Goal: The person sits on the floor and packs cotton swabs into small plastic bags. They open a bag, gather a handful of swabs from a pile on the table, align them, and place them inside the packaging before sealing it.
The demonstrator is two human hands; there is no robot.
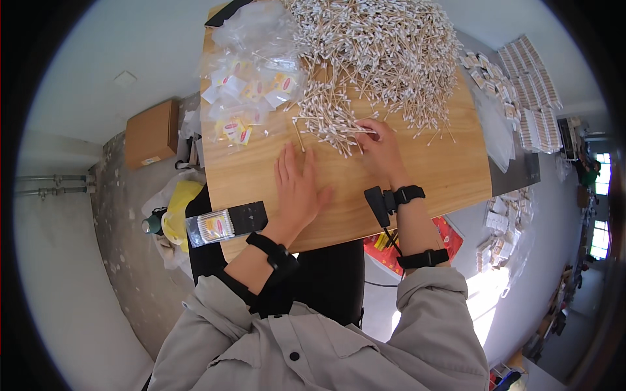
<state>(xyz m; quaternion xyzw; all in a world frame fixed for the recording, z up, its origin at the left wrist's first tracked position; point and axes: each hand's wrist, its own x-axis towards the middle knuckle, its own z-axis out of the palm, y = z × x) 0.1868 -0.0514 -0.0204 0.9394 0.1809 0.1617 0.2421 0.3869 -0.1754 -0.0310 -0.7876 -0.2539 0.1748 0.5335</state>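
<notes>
Cotton swabs with white tips form a large heap (385,49) at the far side of the wooden table (417,176). A smaller cluster of swabs (326,120) spreads toward me from it. At this cluster's right edge, the thumb and forefinger of my right hand (386,155) close on a few swabs. My left hand (297,189) lies on the bare wood with its fingers stretched out, holding nothing. Just beyond its fingertips lies a single swab (299,135). A clear packet of swabs (215,227) rests on a dark flat piece (251,217) left of my left wrist.
Clear plastic bags (251,32) with yellow-and-white cards (235,129) cover the table's far left. Stacked swab packs (531,78) stand at the right, with more packs (502,228) lower down. A cardboard box (151,133) sits on the left floor. A red package (450,241) shows below the front edge.
</notes>
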